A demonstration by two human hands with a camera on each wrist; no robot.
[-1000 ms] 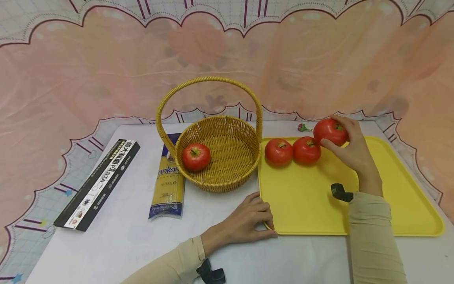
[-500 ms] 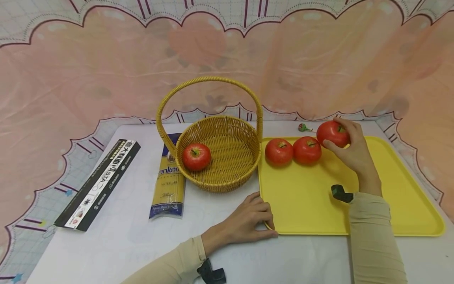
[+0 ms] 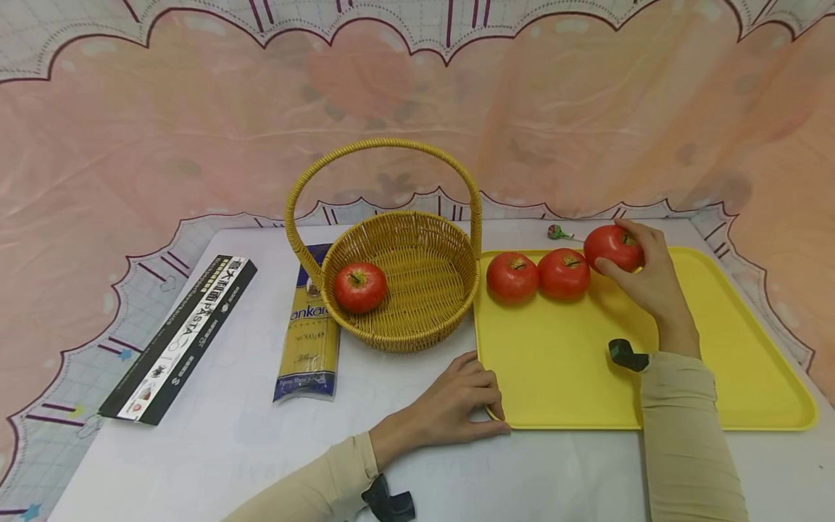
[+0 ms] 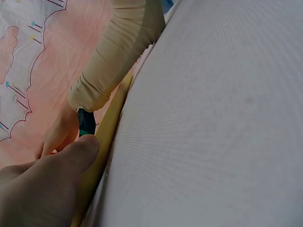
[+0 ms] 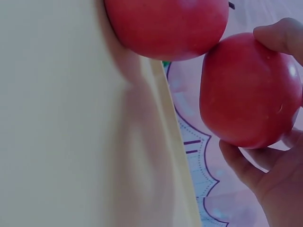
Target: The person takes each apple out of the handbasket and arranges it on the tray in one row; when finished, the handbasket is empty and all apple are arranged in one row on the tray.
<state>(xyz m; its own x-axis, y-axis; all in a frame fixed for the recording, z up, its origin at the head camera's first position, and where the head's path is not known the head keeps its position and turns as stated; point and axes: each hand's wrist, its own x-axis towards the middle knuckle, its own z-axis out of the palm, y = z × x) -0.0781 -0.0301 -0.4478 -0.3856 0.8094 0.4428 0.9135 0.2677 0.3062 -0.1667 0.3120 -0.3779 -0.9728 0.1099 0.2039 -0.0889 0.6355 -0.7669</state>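
In the head view, my right hand [image 3: 649,275] grips a red tomato [image 3: 613,248] with a green top at the back edge of the yellow tray [image 3: 561,377]. The right wrist view shows this held tomato [image 5: 251,92] between thumb and fingers, above the tray's surface and right beside another tomato [image 5: 170,26]. Two more tomatoes, the left one [image 3: 512,278] and the middle one [image 3: 564,274], sit side by side at the tray's back left. My left hand [image 3: 459,406] holds the tray's front left corner, its thumb [image 4: 85,151] along the front edge.
Left of the tray stands a yellow wicker basket [image 3: 424,335] with a tall handle and one red apple [image 3: 360,288] inside. A pasta packet [image 3: 306,355] lies partly under it. Farther left is a long black pasta box [image 3: 183,337]. A small lollipop [image 3: 557,233] lies behind the tray.
My right hand has brought the held tomato slightly right and down, closer to the tray. The left hand stays at the tray's corner.
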